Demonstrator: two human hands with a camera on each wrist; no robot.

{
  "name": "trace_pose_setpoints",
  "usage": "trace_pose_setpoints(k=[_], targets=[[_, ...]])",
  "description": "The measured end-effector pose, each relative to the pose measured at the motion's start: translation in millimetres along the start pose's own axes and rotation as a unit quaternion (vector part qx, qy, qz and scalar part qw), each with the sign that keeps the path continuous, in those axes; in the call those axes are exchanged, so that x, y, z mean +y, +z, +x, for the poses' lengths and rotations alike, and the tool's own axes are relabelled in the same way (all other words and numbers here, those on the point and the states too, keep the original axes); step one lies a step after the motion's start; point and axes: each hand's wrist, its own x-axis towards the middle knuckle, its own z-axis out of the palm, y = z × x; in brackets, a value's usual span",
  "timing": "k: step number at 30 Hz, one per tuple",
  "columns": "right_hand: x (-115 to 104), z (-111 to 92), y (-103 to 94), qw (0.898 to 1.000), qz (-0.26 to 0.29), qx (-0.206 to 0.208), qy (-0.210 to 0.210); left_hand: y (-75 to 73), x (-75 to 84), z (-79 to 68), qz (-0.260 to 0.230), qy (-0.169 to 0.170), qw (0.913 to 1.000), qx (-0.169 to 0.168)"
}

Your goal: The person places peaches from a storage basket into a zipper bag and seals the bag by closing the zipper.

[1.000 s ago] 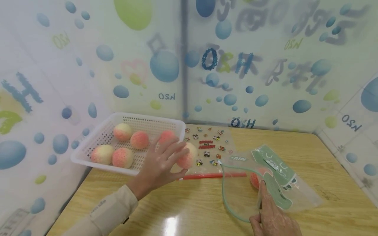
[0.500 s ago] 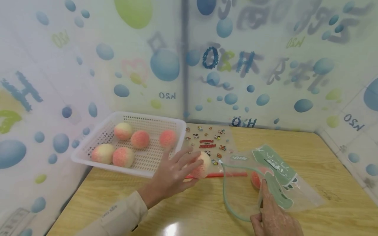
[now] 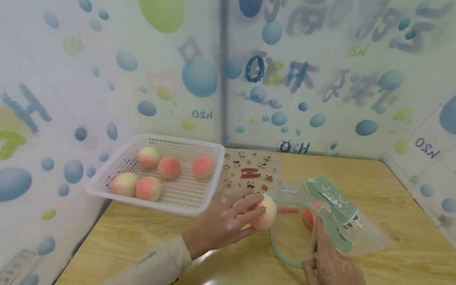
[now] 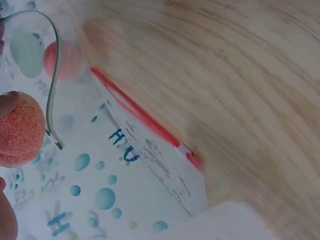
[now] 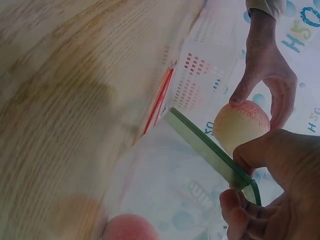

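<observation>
Pink-and-cream balls [image 3: 169, 168], five in number, lie in the white basket [image 3: 142, 204] at the left. Right of it, the left hand [image 3: 224, 219] grasps a further one, the held ball [image 3: 269, 213], between thumb and fingers above the tabletop [image 3: 117, 245]. Caution: a hold mainly at the fingertips may let it slip and roll away. A printed bag [image 3: 251, 173] lies on the far side; its red strip [image 3: 287, 210] could catch a low-passing hand. Next, the green-edged bag [image 3: 276, 249] has its mouth parted, near the held ball; contact cannot be confirmed. The bagged ball [image 3: 308, 217] rests inside; tilting the bag toward its mouth could roll it out. At the near right, the right hand [image 3: 333, 261] pinches the green rim [image 5: 210, 145]. If that pinch loosens, the mouth would probably sag and obstruct entry.
</observation>
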Motion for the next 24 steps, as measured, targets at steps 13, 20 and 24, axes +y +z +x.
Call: trace_pose_setpoints(k=[13,20,24], targets=[[2,0,2.8,1.000,-0.002,0.021,-0.016,25.7,23.8,-1.2,-0.037,0.012,0.9967,-0.071],[1,-1,1.0,1.000,-0.009,0.005,0.000,41.4,34.2,-1.5,-0.080,0.015,0.9871,-0.138],[2,-1,1.2,1.000,-0.004,0.010,-0.006,43.5,36.2,-1.5,-0.076,0.031,0.9874,-0.135]])
